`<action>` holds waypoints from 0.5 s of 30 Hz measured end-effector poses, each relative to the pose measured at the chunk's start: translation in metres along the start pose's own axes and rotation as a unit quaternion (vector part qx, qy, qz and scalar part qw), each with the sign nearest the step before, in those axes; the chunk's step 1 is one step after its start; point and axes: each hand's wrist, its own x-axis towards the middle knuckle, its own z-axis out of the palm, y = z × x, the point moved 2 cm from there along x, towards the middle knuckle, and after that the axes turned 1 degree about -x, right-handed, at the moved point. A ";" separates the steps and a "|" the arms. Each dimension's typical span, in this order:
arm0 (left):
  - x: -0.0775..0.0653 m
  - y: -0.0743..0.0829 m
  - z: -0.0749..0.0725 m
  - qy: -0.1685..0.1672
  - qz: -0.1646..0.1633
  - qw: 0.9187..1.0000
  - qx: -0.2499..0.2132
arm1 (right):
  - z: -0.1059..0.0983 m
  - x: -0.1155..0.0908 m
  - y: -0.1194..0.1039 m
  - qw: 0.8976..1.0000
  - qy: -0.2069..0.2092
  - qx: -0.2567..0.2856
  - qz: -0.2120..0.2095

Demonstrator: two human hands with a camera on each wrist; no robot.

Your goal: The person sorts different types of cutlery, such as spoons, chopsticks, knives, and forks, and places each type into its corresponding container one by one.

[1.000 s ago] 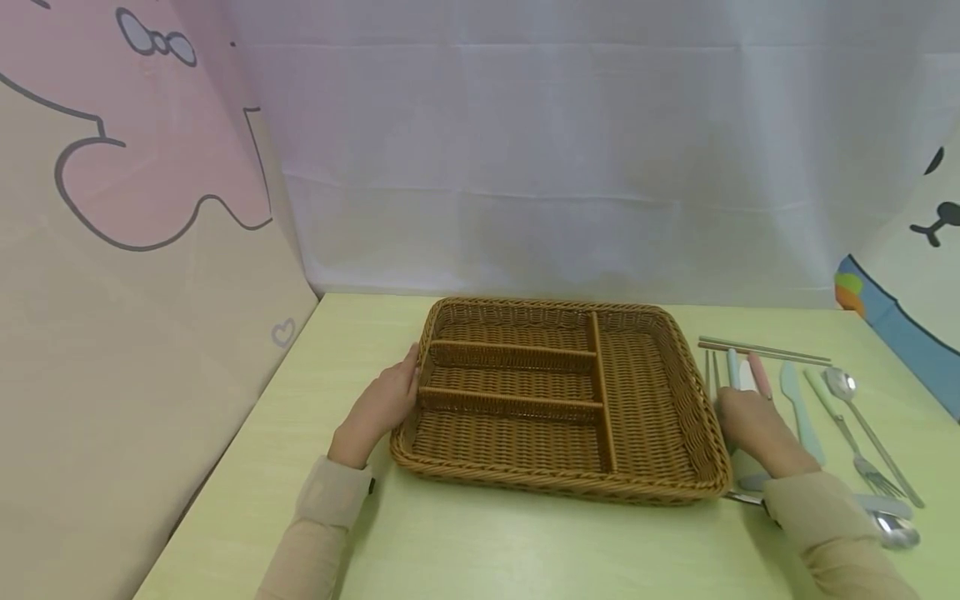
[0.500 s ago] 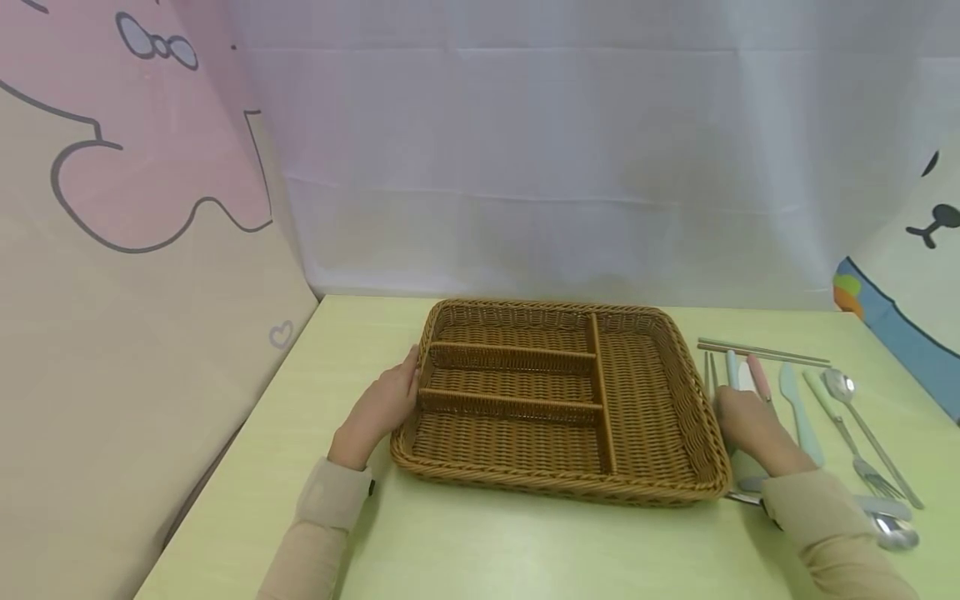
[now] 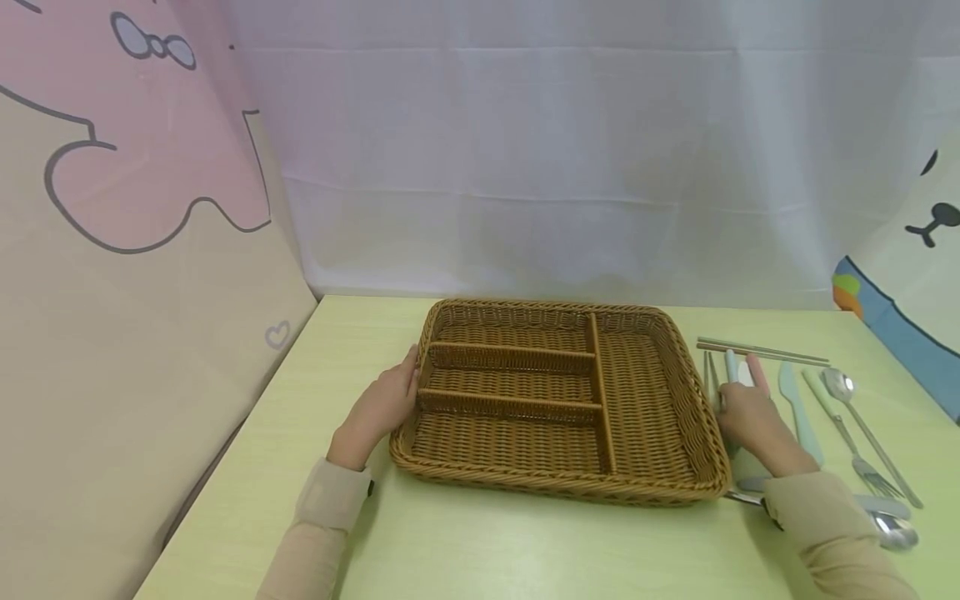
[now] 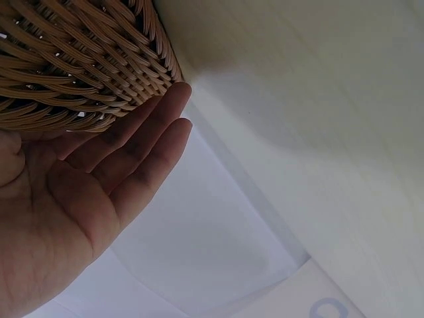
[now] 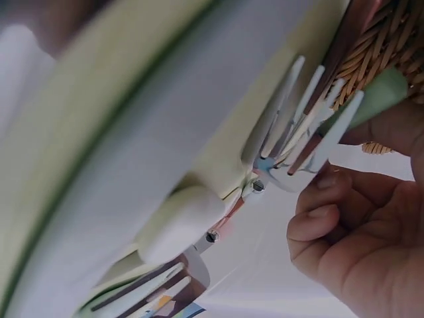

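Note:
A brown wicker tray (image 3: 510, 400) with several compartments lies at the middle of the table. My left hand (image 3: 382, 408) rests against its left side; in the left wrist view the fingers (image 4: 149, 169) lie nearly straight along the weave. My right hand (image 3: 753, 421) is low beside the tray's right wall, among cutlery. Curled fingers (image 5: 315, 225) show in the right wrist view, with the thumb side close to a green handle (image 5: 377, 99). White fork prongs (image 5: 334, 126) overlap the fingertips there, and I cannot tell whether the hand grips anything.
Right of the tray lie a pair of chopsticks (image 3: 761, 351), a mint knife (image 3: 799, 417), a green-handled fork (image 3: 847, 433) and a spoon (image 3: 873, 433). Another spoon bowl (image 3: 892, 531) shows past the right sleeve (image 3: 813, 517). A white curtain (image 3: 525, 167) closes off the back.
The head view has shifted very slightly. Both hands, the tray and the cutlery stay where they were.

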 end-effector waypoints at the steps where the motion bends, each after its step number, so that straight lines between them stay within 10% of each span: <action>1: 0.000 0.000 0.000 -0.001 0.000 1.000 -0.001 | -0.001 0.000 0.000 1.000 0.006 0.002 0.000; 15: 0.000 0.000 -0.001 0.000 0.009 1.000 -0.001 | -0.010 -0.011 -0.008 0.999 0.024 0.028 0.030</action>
